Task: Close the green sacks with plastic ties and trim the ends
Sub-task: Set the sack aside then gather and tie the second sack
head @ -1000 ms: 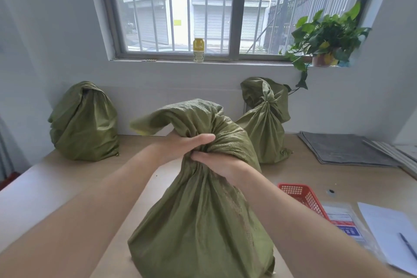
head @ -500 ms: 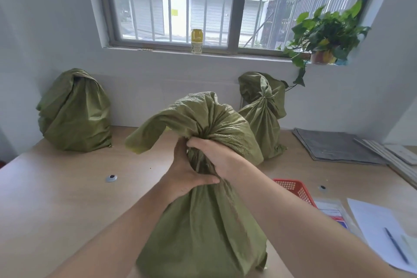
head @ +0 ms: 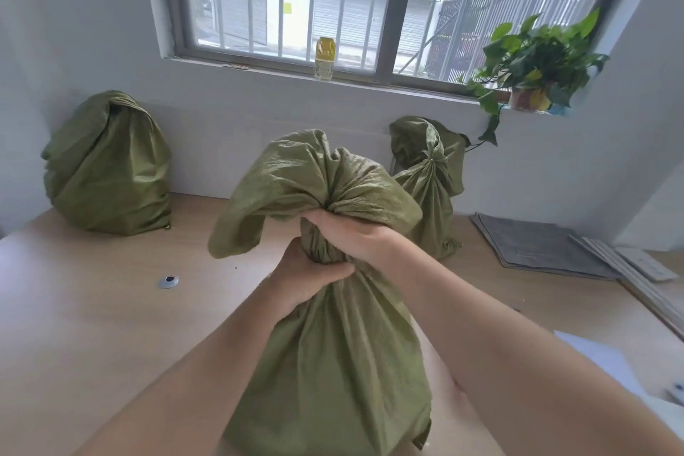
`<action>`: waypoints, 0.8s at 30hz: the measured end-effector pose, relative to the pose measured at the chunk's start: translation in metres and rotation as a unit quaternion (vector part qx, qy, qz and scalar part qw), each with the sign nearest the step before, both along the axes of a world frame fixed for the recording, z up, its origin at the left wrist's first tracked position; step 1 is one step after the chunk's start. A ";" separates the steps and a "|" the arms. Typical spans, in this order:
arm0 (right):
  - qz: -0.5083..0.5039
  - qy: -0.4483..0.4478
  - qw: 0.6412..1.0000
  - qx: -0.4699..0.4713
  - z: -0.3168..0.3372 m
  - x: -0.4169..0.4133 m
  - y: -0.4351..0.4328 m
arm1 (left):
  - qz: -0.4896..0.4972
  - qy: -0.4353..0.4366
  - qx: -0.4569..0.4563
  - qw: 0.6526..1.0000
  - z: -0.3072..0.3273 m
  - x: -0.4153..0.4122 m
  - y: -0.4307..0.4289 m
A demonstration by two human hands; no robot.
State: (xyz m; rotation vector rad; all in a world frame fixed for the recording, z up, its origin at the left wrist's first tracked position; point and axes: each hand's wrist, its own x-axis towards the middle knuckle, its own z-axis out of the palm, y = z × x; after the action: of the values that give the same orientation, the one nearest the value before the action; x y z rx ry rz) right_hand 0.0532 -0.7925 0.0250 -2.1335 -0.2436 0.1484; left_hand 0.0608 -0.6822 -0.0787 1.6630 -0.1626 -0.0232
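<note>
A filled green sack (head: pixel 333 363) stands upright on the wooden table (head: pixel 92 326) right in front of me. Its gathered neck is squeezed by both hands, one above the other. My left hand (head: pixel 307 276) grips the neck low down, and my right hand (head: pixel 355 237) grips it just above. The loose sack mouth (head: pixel 292 181) flops over above my hands. A second green sack (head: pixel 429 189) stands behind, its neck bunched tight. A third green sack (head: pixel 107 167) sits at the back left with its top folded over. No plastic tie is visible.
A small round metal piece (head: pixel 168 281) lies on the table to the left. Grey mats (head: pixel 536 244) and white strips lie at the right, with paper (head: pixel 607 363) nearer me. A potted plant (head: pixel 533 63) and a yellow jar (head: pixel 325 57) stand on the windowsill.
My left hand dropped from the top of the neck to a grip below my right hand. The view shifted right and down, and the red basket is now hidden behind my right arm.
</note>
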 end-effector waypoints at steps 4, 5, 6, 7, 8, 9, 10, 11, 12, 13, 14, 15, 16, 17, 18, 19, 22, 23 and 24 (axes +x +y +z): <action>0.018 0.033 0.995 0.089 0.003 0.008 0.002 | 0.035 0.000 -0.002 0.999 -0.009 0.003 -0.013; 0.010 0.039 0.991 0.126 0.001 0.010 0.000 | 0.024 0.000 0.010 1.000 -0.012 0.002 -0.015; 0.004 0.046 0.984 0.171 -0.004 0.013 -0.003 | 0.011 0.003 0.019 1.000 -0.016 -0.001 -0.015; 0.002 0.054 0.977 0.204 -0.009 0.014 -0.004 | 0.000 0.008 0.025 1.000 -0.021 -0.004 -0.015; -0.001 0.057 0.974 0.219 -0.015 0.015 -0.005 | -0.016 0.008 0.031 0.999 -0.028 -0.006 -0.015; -0.009 0.061 0.969 0.239 -0.021 0.016 -0.006 | -0.033 0.004 0.036 0.999 -0.035 -0.007 -0.014; -0.017 0.063 0.963 0.263 -0.026 0.018 -0.006 | -0.048 0.006 0.043 0.998 -0.042 -0.008 -0.015; -0.024 0.063 0.954 0.291 -0.030 0.020 -0.006 | -0.055 0.010 0.055 0.997 -0.047 -0.009 -0.017; -0.030 0.062 0.946 0.318 -0.033 0.021 -0.005 | -0.052 0.009 0.062 0.997 -0.052 -0.008 -0.020; -0.034 0.062 0.937 0.342 -0.035 0.022 -0.004 | -0.039 0.005 0.065 0.997 -0.057 -0.009 -0.023; -0.033 0.062 0.933 0.353 -0.037 0.022 -0.002 | -0.016 -0.001 0.068 0.998 -0.060 -0.010 -0.026; -0.031 0.062 0.932 0.356 -0.039 0.022 0.000 | 0.010 -0.007 0.073 0.997 -0.064 -0.009 -0.027; -0.033 0.063 0.932 0.355 -0.042 0.021 0.002 | 0.031 -0.010 0.079 0.996 -0.067 -0.008 -0.028; -0.035 0.068 0.933 0.352 -0.044 0.021 0.002 | 0.043 -0.010 0.085 0.995 -0.071 -0.007 -0.028; -0.035 0.074 0.932 0.352 -0.046 0.022 0.002 | 0.054 -0.010 0.097 0.994 -0.076 -0.004 -0.029; -0.035 0.081 0.931 0.354 -0.048 0.022 0.000 | 0.067 -0.017 0.115 0.991 -0.081 -0.002 -0.030; -0.049 0.106 0.928 0.355 -0.056 0.026 -0.012 | 0.115 -0.054 0.188 0.974 -0.092 0.000 -0.040; -0.052 0.113 0.928 0.350 -0.057 0.026 -0.016 | 0.140 -0.065 0.213 0.965 -0.093 -0.001 -0.045; -0.058 0.118 0.932 0.339 -0.058 0.028 -0.021 | 0.165 -0.075 0.237 0.954 -0.092 -0.002 -0.051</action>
State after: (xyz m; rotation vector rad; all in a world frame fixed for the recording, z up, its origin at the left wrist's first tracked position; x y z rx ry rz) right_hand 0.0807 -0.8133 -0.0333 -1.4196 -0.0141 0.2135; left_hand 0.0585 -0.7329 -0.1707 2.1548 0.0137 0.3423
